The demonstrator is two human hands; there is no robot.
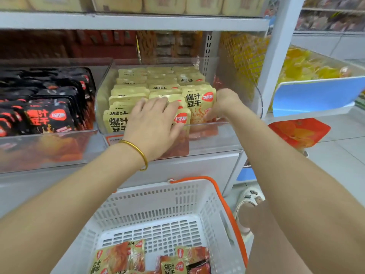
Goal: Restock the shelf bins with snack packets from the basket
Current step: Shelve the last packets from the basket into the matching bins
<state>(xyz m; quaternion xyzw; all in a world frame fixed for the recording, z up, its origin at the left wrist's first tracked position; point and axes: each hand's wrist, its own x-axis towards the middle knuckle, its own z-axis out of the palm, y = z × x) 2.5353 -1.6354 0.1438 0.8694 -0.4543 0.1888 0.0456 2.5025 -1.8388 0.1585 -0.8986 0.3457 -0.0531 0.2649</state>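
Head view: two bare arms stretched up to a clear bin (209, 139) on the shelf.
Left hand (152, 123): palm down, fingers (158, 104) spread apart and nearly straight, laid on the tops of the front packets; thumb down against the face of the middle one.
Right hand (222, 103): bent at the wrist, fingertips (210, 115) against the right edge of the front-right packet (197, 104); mostly hidden behind the wrist, so grip or mere touch cannot be told.
Yellow packets (158, 80): upright in rows, under and beyond the left fingers, filling the bin to its back.
Basket (158, 202): white with an orange handle (223, 198), well below both sets of fingers, on the forearm side.
Loose packets (118, 258): flat on the basket floor, far from either hand.
Black packets (49, 115): in the neighbouring bin, off the left little-finger side.
Bracelet (138, 153): gold, round the left wrist.
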